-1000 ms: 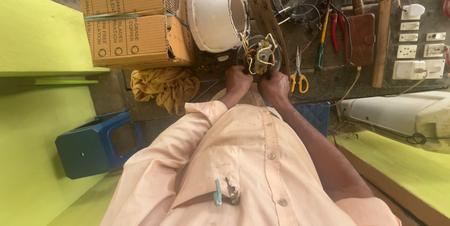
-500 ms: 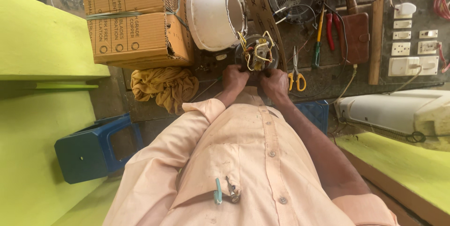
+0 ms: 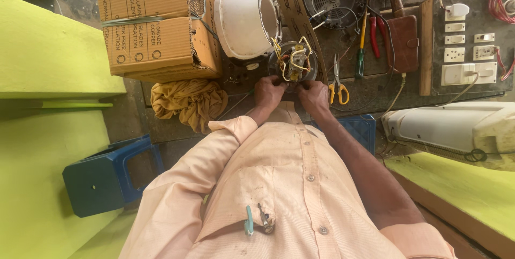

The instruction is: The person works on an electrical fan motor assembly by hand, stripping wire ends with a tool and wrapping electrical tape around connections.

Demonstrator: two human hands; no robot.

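Looking down past my peach shirt (image 3: 279, 184), I see both hands together at the near edge of the workbench (image 3: 375, 90). My left hand (image 3: 268, 91) and right hand (image 3: 315, 97) sit side by side, fingers curled onto the near rim of the small round motor (image 3: 292, 61) with yellow wires; I cannot tell how tightly they grip. Just right of my right hand lie yellow-handled scissors (image 3: 338, 84). Left of my left hand a mustard cloth (image 3: 188, 100) is bunched. Beyond the motor, a white housing (image 3: 244, 18) rests, a cardboard box (image 3: 155, 23) at its left, and a switchboard (image 3: 472, 49) sits toward the right edge
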